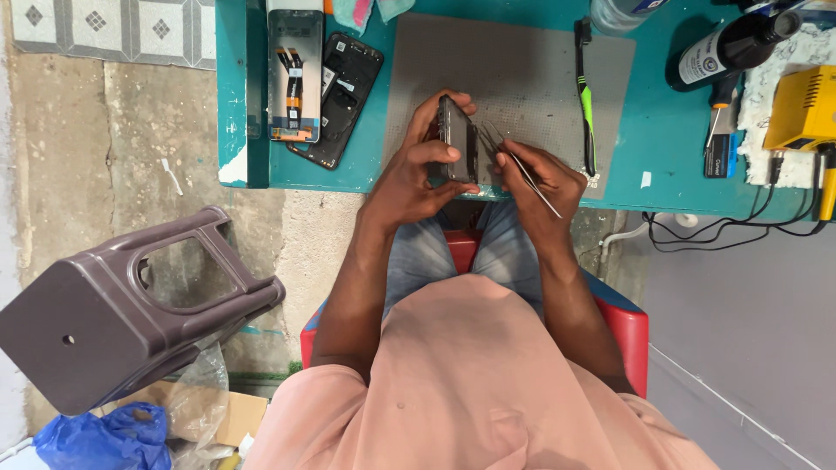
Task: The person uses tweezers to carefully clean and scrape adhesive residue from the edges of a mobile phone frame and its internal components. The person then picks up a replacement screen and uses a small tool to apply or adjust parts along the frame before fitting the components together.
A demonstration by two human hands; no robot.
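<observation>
Your left hand (416,174) grip clamps the phone (456,139) on edge, long axis pointing away; right hand (538,187) pinches tweezers (522,167).

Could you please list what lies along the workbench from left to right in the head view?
Opened phone frame → black back cover → left hand holding phone → right hand with tweezers → green-handled tool → dark bottle → yellow device.

Fingers hide much of the dark, slim phone body (456,137); the thin metal tweezers' tips (493,139) are too fine to read. The top edge crops the clear plastic bottle (620,12) on the teal bench (670,122).
</observation>
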